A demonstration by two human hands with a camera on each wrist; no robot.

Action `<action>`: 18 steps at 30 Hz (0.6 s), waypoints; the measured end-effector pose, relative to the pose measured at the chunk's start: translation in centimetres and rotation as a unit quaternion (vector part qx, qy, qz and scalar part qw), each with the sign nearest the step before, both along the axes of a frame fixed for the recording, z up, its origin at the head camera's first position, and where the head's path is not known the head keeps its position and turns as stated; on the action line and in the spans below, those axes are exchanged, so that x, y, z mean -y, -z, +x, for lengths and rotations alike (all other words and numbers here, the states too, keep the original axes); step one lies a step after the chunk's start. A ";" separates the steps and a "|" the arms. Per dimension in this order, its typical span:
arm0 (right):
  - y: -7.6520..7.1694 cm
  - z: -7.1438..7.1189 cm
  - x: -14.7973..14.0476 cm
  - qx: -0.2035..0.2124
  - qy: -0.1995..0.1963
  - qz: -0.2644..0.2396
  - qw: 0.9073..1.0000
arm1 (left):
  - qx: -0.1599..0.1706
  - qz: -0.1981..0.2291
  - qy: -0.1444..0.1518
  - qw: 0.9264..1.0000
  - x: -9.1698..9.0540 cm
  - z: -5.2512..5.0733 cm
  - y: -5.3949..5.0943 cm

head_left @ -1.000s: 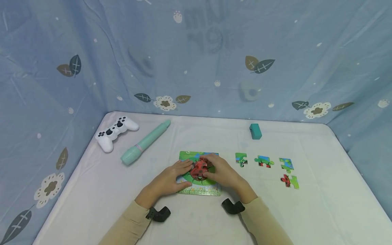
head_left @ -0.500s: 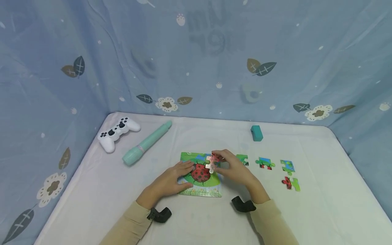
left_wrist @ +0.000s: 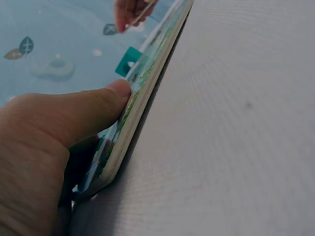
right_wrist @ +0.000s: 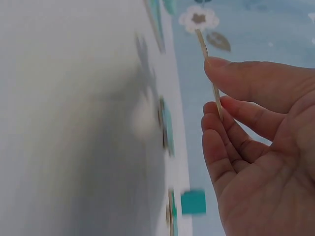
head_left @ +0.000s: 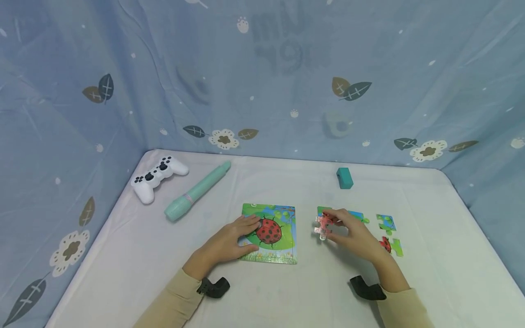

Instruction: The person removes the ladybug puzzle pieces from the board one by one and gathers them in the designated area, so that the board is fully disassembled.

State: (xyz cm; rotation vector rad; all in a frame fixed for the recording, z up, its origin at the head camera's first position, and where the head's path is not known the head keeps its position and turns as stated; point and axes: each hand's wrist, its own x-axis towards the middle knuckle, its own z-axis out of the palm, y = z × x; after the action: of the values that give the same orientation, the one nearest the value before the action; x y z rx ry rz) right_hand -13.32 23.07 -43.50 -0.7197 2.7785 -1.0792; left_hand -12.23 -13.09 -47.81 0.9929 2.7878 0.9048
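A square ladybug puzzle board [head_left: 279, 255] lies on the white table. My left hand [head_left: 226, 242] rests on its left side, fingers and thumb extended over the picture; in the left wrist view the thumb [left_wrist: 93, 108] touches the board near its edge. To the right of the board, my right hand [head_left: 354, 234] pinches a red-and-silvery puzzle piece [head_left: 322, 227] above the table. In the right wrist view the puzzle piece [right_wrist: 202, 42] appears edge-on between thumb and fingers. Behind this hand, some loose pieces are partly hidden.
Several loose puzzle pieces lie at right, including a blue-green piece [head_left: 386, 222] and a red-green piece [head_left: 396, 247]. A teal block [head_left: 344, 178] sits farther back. A white game controller [head_left: 157, 177] and a mint-green microphone-shaped stick [head_left: 198, 191] lie at left. A blue curtain [head_left: 262, 82] hangs behind.
My right hand has lifted the puzzle piece off the board and carried it right, toward the loose pieces. The left hand has stayed on the board, whose ladybug picture is now uncovered.
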 end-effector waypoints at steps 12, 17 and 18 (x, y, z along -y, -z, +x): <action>0.9 2.3 -6.7 0.016 0.014 0.004 1.000 | -0.005 0.000 0.005 1.000 -0.1 0.1 -0.5; 0.9 2.3 -8.0 0.034 0.016 0.023 0.999 | -0.012 0.000 0.004 1.000 -0.1 0.2 -0.4; 0.9 2.3 -8.1 0.035 0.015 0.024 0.999 | -0.011 0.000 0.002 1.000 -0.1 0.2 -0.4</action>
State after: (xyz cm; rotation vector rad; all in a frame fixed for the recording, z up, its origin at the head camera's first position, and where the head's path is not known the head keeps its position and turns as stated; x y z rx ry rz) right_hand -11.03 31.18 -44.42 -0.6229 2.7549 -1.0171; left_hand -12.07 -12.98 -47.42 1.0161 2.8026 0.8991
